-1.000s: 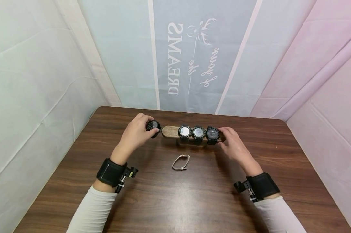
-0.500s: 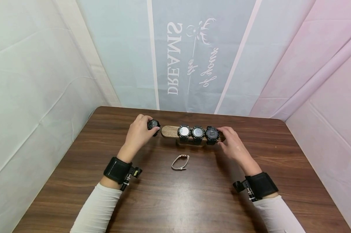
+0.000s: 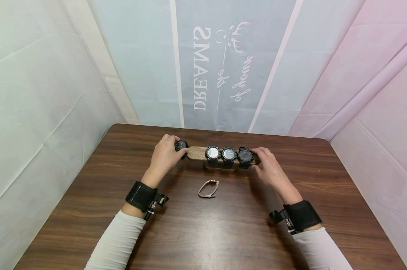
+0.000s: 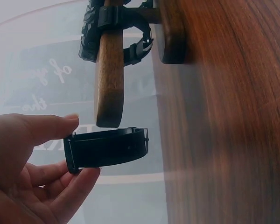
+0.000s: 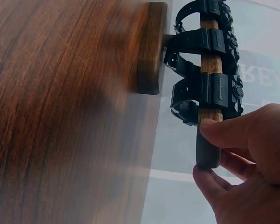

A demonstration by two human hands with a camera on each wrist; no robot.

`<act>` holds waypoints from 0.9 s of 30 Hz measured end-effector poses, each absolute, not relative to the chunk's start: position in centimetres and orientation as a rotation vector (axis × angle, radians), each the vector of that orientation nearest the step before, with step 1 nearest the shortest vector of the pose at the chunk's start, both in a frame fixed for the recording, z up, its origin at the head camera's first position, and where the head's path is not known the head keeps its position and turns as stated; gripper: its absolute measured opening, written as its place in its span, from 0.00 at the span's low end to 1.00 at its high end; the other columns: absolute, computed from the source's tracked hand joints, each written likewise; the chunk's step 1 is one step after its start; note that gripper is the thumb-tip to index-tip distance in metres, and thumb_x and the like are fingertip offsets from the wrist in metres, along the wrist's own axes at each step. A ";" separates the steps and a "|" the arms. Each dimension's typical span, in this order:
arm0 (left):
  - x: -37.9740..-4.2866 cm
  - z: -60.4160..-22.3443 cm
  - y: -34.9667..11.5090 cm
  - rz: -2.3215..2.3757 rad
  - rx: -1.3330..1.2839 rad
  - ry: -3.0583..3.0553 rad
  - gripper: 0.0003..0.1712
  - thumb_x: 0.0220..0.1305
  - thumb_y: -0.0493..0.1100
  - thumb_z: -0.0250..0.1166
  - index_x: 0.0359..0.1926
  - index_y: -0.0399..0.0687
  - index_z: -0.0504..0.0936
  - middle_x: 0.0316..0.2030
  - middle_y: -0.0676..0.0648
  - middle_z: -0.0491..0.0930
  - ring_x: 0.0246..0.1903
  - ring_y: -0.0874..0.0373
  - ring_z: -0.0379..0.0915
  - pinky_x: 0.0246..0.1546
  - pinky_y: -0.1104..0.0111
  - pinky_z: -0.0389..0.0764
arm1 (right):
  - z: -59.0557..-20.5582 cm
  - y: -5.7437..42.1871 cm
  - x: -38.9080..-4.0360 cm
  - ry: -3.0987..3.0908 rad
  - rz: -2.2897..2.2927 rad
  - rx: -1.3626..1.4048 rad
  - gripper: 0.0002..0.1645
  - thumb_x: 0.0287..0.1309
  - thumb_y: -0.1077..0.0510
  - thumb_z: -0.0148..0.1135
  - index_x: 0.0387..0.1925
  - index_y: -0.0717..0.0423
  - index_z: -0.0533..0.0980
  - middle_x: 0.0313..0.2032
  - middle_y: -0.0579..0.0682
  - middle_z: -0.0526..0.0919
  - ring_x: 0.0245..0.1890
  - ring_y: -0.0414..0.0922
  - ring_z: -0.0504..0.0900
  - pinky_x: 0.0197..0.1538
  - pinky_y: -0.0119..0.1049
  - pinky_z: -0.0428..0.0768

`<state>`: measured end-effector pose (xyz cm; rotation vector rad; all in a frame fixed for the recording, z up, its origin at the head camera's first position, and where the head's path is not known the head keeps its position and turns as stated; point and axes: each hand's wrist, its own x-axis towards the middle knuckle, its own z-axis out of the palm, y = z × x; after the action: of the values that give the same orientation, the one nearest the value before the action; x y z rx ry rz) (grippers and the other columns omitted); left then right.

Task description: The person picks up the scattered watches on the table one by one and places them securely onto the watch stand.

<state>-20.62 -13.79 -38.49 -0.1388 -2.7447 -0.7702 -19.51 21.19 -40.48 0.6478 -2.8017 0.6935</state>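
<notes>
My left hand [image 3: 165, 154] pinches a black wristwatch [image 4: 107, 148] by its case, between thumb and fingers. Its buckled strap forms a loop right at the rounded left end of a wooden watch stand [image 3: 197, 152]. Three black watches hang side by side on the stand's bar: one with a bright face [image 3: 213, 152], one with a grey face [image 3: 229, 153] and one with a dark face [image 3: 245, 155]. At the bar's other end my right hand [image 3: 270, 169] grips the wood, thumb on one side and fingers on the other. The stand's base [image 5: 151, 51] rests on the table.
A pale bracelet-like watch [image 3: 208, 189] lies on the brown wooden table [image 3: 210, 236], in front of the stand. Behind the table's far edge hangs a light blue cloth [image 3: 149, 75] with mirrored lettering. White cloth walls stand at both sides.
My left hand has moved right with the black wristwatch, bringing it up to the stand's left end. The right hand keeps its grip on the bar.
</notes>
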 end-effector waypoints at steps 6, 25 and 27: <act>-20.6 -38.6 -13.3 -0.770 -0.141 -2.750 0.28 0.53 0.56 0.67 0.47 0.40 0.77 0.39 0.42 0.72 0.33 0.49 0.72 0.33 0.58 0.76 | -40.5 21.2 -19.5 -2.798 0.698 0.647 0.32 0.54 0.66 0.61 0.61 0.64 0.63 0.57 0.64 0.65 0.57 0.60 0.64 0.55 0.57 0.69; -20.8 -39.2 -12.3 -0.752 -0.155 -2.786 0.29 0.51 0.60 0.67 0.44 0.42 0.77 0.37 0.44 0.72 0.32 0.51 0.71 0.32 0.60 0.76 | -40.5 21.2 -19.4 -2.809 0.705 0.655 0.32 0.55 0.66 0.60 0.62 0.64 0.62 0.58 0.64 0.64 0.58 0.60 0.63 0.56 0.56 0.69; -20.9 -39.2 -12.2 -0.747 -0.159 -2.784 0.28 0.51 0.60 0.67 0.43 0.42 0.77 0.37 0.44 0.72 0.31 0.51 0.71 0.32 0.60 0.76 | -40.5 21.2 -19.4 -2.807 0.704 0.658 0.32 0.55 0.66 0.60 0.62 0.64 0.62 0.58 0.64 0.64 0.58 0.60 0.63 0.56 0.56 0.69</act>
<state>-20.85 -12.16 -39.23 -0.1592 -2.7845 -0.7470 -19.44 21.22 -40.51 0.6578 -2.8073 0.7043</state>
